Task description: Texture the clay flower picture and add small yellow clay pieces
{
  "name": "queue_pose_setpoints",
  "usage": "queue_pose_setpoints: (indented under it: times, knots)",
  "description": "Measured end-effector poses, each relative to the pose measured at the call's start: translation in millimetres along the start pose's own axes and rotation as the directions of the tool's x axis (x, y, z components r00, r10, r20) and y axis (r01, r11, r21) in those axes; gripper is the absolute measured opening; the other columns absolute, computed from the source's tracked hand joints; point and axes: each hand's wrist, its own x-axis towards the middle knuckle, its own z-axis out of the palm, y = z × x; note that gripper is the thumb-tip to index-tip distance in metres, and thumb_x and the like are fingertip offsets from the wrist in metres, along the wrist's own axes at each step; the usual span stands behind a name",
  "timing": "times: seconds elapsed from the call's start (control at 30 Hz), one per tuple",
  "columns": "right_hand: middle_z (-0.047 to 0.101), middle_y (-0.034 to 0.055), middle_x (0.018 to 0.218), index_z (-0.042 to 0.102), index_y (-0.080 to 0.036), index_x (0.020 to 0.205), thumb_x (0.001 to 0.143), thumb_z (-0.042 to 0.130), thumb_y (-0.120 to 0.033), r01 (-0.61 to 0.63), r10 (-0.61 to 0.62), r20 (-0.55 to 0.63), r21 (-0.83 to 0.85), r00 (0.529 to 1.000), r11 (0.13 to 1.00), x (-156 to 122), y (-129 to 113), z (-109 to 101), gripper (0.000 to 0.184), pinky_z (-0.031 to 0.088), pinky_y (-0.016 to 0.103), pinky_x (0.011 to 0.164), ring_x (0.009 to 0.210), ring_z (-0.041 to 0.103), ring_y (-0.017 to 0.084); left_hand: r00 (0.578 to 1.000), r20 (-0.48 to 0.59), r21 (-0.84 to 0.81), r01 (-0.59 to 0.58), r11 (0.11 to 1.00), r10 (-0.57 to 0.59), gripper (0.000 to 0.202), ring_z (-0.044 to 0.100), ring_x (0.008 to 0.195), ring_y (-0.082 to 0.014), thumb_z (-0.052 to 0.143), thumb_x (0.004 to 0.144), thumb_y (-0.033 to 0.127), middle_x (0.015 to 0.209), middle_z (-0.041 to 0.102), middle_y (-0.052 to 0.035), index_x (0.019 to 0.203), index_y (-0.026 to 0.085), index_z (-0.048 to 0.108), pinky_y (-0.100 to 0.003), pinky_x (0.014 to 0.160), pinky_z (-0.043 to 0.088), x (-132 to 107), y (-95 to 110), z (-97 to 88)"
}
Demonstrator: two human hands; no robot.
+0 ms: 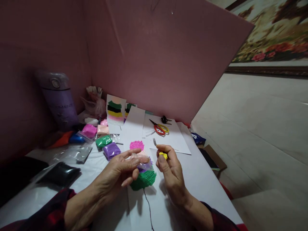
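Observation:
My left hand [115, 168] pinches a clear plastic wrapper [145, 166], which hangs over the middle of a clay picture. My right hand [174, 179] is closed, with a small lump of yellow clay [163, 155] between thumb and fingers. A small metal fork [154, 141] sticks up from the same hand, its handle hidden by the fingers. Under both hands lies white paper bearing textured clay patches: pink [136, 145] at the top, pale peach and purple partly covered, and green [144, 180] at the bottom. A thin dark line [149, 205] runs down from the green.
Packets of purple [111, 151], green [103, 141], magenta [89, 131] and black clay [60, 175] lie on the left. A purple bottle [59, 101] stands behind them. Scissors [159, 128] and keys [165, 120] rest on white sheets at the back. Striped colour cards [115, 110] lean there too.

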Motion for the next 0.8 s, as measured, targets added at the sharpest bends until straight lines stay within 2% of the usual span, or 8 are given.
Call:
queue_pose_setpoints:
  times: [0.07,0.17,0.33,0.47,0.57,0.67,0.73,0.8]
  knots:
    - [0.058,0.0070,0.100,0.055,-0.021,0.121,0.096,0.047,-0.025,0.085,-0.084,0.033,-0.034,0.996,0.996,-1.0,-1.7,-0.9,0.026,0.051,0.030,0.069,0.085,0.060,0.017,1.000,-0.001,0.006,0.000,1.000,0.000,0.054,0.039,0.035,-0.0001,0.070,0.079,0.017,0.080,0.071,-0.0078,0.125,0.007,0.043,-0.014,0.034,0.022,0.7,-0.8,-1.0]
    - [0.062,0.0050,0.098,0.057,-0.024,0.117,0.091,0.056,-0.015,0.177,-0.176,0.019,-0.038,0.984,0.984,-3.2,-1.7,-1.2,0.027,0.053,0.031,0.074,0.087,0.062,0.017,1.000,0.008,0.012,0.006,1.000,-0.006,0.055,0.038,0.033,-0.0001,0.071,0.079,0.020,0.070,0.069,-0.0038,0.125,0.008,0.044,-0.014,0.035,0.021,2.1,-2.9,-3.2]
    - [0.065,0.0008,0.084,0.063,-0.022,0.093,0.084,0.066,-0.008,0.301,-0.304,-0.005,-0.118,0.953,0.946,-1.1,-4.4,-2.2,0.018,0.049,0.024,0.060,0.074,0.060,0.014,1.000,0.017,0.060,-0.008,0.998,0.007,0.059,0.039,0.033,-0.0006,0.075,0.074,0.025,0.080,0.071,-0.0090,0.123,0.009,0.046,-0.016,0.034,0.019,-0.3,-1.1,-0.9]
    - [0.065,0.0054,0.099,0.064,-0.023,0.108,0.085,0.059,-0.003,0.356,-0.356,0.023,-0.109,0.934,0.928,-0.3,-6.7,-2.5,0.030,0.054,0.028,0.068,0.089,0.063,0.017,1.000,0.001,0.095,0.001,0.995,-0.002,0.064,0.044,0.037,-0.0038,0.078,0.073,0.028,0.072,0.069,-0.0045,0.125,0.010,0.044,-0.016,0.035,0.019,-3.9,2.4,2.2]
    - [0.067,0.0064,0.106,0.062,-0.027,0.119,0.086,0.054,0.001,0.449,-0.435,0.121,-0.138,0.892,0.883,-2.3,-4.8,-2.6,0.044,0.056,0.034,0.075,0.095,0.065,0.019,1.000,0.017,0.149,0.017,0.989,-0.020,0.068,0.039,0.035,-0.0048,0.075,0.076,0.034,0.051,0.061,0.0021,0.131,0.009,0.042,-0.017,0.037,0.020,-4.2,1.3,0.3]
    - [0.070,0.0065,0.107,0.060,-0.030,0.123,0.085,0.056,0.002,0.502,-0.462,0.219,-0.194,0.860,0.843,-3.2,-3.4,-3.2,0.050,0.056,0.038,0.076,0.092,0.065,0.021,0.999,0.031,0.172,0.009,0.985,-0.015,0.070,0.039,0.035,-0.0057,0.074,0.077,0.035,0.042,0.055,0.0043,0.133,0.008,0.043,-0.017,0.040,0.022,-3.7,-0.3,-2.0]
    - [0.069,0.0065,0.104,0.062,-0.030,0.120,0.085,0.055,0.002,0.484,-0.458,0.168,-0.180,0.873,0.856,-2.8,-4.0,-4.0,0.048,0.057,0.037,0.073,0.090,0.065,0.021,1.000,0.014,0.162,0.008,0.987,-0.011,0.069,0.043,0.037,-0.0065,0.076,0.075,0.033,0.046,0.058,0.0031,0.132,0.009,0.044,-0.018,0.040,0.022,-4.2,0.5,-1.2]
    - [0.067,0.0060,0.101,0.064,-0.029,0.114,0.084,0.056,0.002,0.449,-0.446,0.051,-0.133,0.894,0.884,-2.4,-5.2,-4.7,0.044,0.057,0.034,0.071,0.091,0.064,0.020,1.000,-0.008,0.140,0.016,0.990,-0.015,0.065,0.046,0.038,-0.0059,0.076,0.075,0.029,0.062,0.068,-0.0022,0.130,0.011,0.046,-0.018,0.038,0.021,-5.2,2.5,1.2]
